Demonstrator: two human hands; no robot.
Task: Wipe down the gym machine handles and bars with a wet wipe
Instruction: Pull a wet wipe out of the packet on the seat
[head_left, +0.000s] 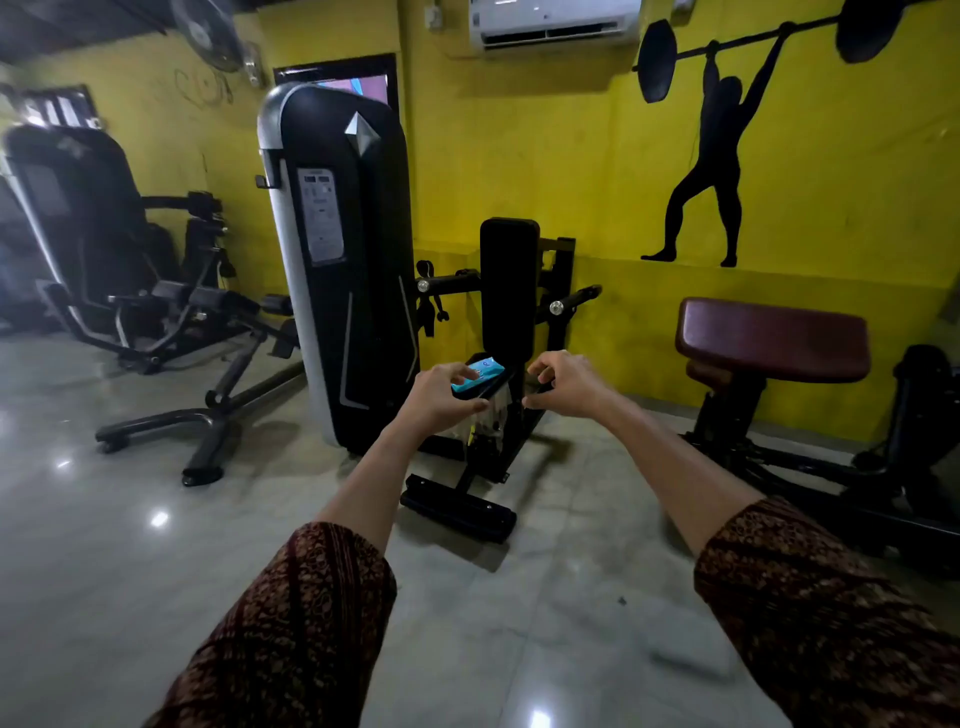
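Left hand (441, 400) gripping half-hidden wipe pack (480, 375), right hand (563, 387) grip unclear

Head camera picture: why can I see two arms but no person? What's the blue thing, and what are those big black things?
The camera sits on the person's head, looking down, so you see only their own arms. This is a gym. The left hand grips a blue packet, probably the wet wipes. The right hand is beside it with curled fingers; whether it pinches anything is too blurry to tell. Behind the hands stands an exercise machine: a tall black back pad, a handle bar sticking out sideways, and a big black tower next to it. On the right is a dark red padded bench. A weightlifter is painted on the yellow wall. Nothing is being wiped yet.
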